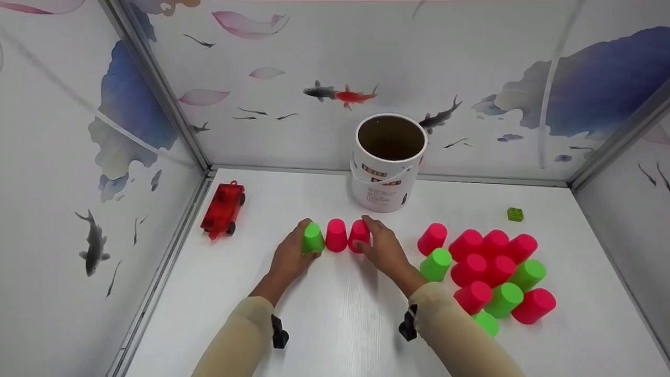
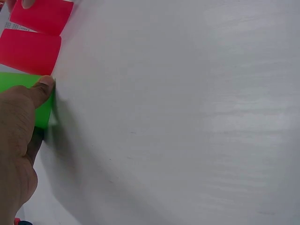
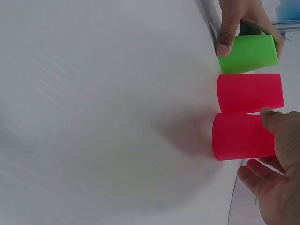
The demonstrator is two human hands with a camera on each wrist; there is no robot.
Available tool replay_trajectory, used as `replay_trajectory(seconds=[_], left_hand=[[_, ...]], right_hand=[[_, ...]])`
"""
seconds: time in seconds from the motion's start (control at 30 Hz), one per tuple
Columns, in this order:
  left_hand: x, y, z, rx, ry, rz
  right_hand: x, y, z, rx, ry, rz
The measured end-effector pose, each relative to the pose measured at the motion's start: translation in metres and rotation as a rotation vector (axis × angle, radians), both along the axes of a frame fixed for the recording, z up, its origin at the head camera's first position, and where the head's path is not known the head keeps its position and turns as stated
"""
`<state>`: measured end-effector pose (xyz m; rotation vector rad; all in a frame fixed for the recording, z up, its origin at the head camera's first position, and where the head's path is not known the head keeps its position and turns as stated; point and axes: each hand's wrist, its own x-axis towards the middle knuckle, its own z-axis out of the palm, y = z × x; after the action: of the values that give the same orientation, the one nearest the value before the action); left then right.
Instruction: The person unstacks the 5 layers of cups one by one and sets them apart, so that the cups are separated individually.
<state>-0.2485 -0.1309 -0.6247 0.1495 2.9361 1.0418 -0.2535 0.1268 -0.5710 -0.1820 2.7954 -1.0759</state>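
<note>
Three upside-down cups stand in a row on the white table. My left hand (image 1: 287, 257) grips the green cup (image 1: 313, 239) at the left end, its thumb low on the near side. Beside it stands a pink cup (image 1: 336, 235) that neither hand holds. At the right end, my right hand (image 1: 387, 250) holds another pink cup (image 1: 358, 236) between thumb and fingers. The right wrist view shows that thumb on the side of the pink cup (image 3: 243, 136), with the row close together.
More pink cups (image 1: 473, 269) and green cups (image 1: 504, 300) stand grouped on the right. A white bucket (image 1: 384, 191) is behind the row. A red toy car (image 1: 224, 209) lies at the left, a small green block (image 1: 515, 214) at the back right. Printed panels (image 1: 272, 136) enclose the table.
</note>
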Motion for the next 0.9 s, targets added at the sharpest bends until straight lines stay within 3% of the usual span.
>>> replay_trajectory(seconds=[0.17, 0.33, 0.6, 0.9], left_hand=[[0.001, 0.002, -0.001, -0.001, 0.004, -0.014], [0.000, 0.001, -0.001, -0.001, 0.002, -0.005], [-0.003, 0.000, -0.001, -0.025, -0.004, -0.012], [-0.002, 0.001, 0.000, -0.016, -0.014, 0.000]], right_hand=[[0.003, 0.003, -0.002, -0.005, -0.011, -0.028], [0.016, 0.018, 0.007, 0.012, 0.027, 0.021], [0.060, 0.074, 0.033, 0.115, 0.024, 0.093], [0.107, 0.141, 0.043, 0.224, -0.014, 0.094]])
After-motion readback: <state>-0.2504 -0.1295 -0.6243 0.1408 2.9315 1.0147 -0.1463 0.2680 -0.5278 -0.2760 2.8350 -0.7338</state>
